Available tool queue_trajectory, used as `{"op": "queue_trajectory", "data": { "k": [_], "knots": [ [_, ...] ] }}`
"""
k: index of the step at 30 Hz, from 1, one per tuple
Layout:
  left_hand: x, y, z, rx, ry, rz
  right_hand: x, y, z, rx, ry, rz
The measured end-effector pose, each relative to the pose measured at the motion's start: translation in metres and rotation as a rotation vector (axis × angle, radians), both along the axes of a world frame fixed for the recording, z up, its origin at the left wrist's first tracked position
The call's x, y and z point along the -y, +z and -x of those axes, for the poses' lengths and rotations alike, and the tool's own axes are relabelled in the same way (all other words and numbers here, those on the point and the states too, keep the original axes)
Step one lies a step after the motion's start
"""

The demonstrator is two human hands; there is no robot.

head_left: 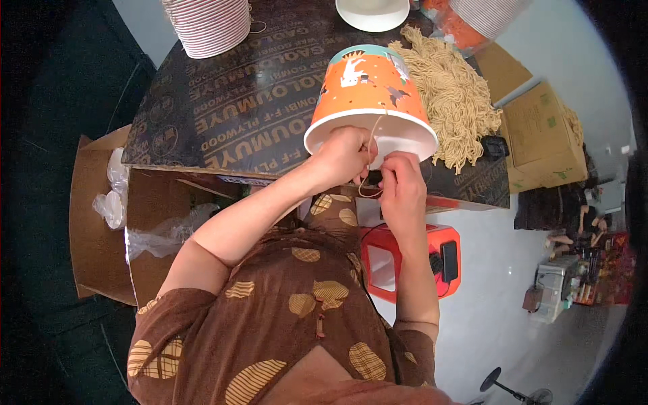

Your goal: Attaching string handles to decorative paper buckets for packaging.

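An orange paper bucket (370, 86) with printed figures and a white rim lies tipped at the table's front edge, its mouth facing me. A thin beige cord (381, 125) runs from the bucket's wall near the rim and loops down between my hands. At the mouth, my left hand (343, 156) is closed, its curled fingers pinching the cord. Just right of it, my right hand (403, 183) pinches the cord's lower loop between thumb and fingers. Where the cord's ends lie is hidden by my fingers.
On the dark plywood table (236, 115) are a heap of beige cords (451, 98), a nested bucket stack (208, 28) and a white bowl-shaped piece (372, 17). Cardboard boxes stand left (98, 236) and right (543, 138). A red stool (451, 236) is below; a person (590, 226) sits far right.
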State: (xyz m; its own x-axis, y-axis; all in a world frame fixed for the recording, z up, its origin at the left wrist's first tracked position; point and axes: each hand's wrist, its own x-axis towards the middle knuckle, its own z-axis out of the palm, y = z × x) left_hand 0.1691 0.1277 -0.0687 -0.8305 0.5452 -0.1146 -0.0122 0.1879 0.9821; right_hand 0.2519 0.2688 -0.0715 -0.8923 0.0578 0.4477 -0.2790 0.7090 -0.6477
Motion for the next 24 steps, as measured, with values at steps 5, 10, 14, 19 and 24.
{"op": "queue_trajectory", "data": {
  "k": [5, 10, 14, 19, 24],
  "knots": [
    [0.001, 0.001, 0.001, -0.006, -0.029, 0.013, 0.0, 0.003, 0.003, 0.027, -0.011, 0.038],
    [0.001, 0.01, 0.001, -0.067, -0.057, 0.09, 0.005, 0.007, 0.006, -0.032, -0.097, 0.025],
    [0.003, 0.015, 0.002, -0.077, -0.116, 0.167, 0.006, 0.004, 0.011, -0.036, -0.125, -0.027],
    [0.004, 0.003, 0.004, -0.164, -0.14, 0.144, 0.007, 0.005, 0.015, -0.023, -0.197, -0.097],
    [-0.001, 0.003, 0.003, -0.238, -0.128, 0.164, 0.003, 0.001, 0.015, -0.002, -0.187, -0.033]
  ]
}}
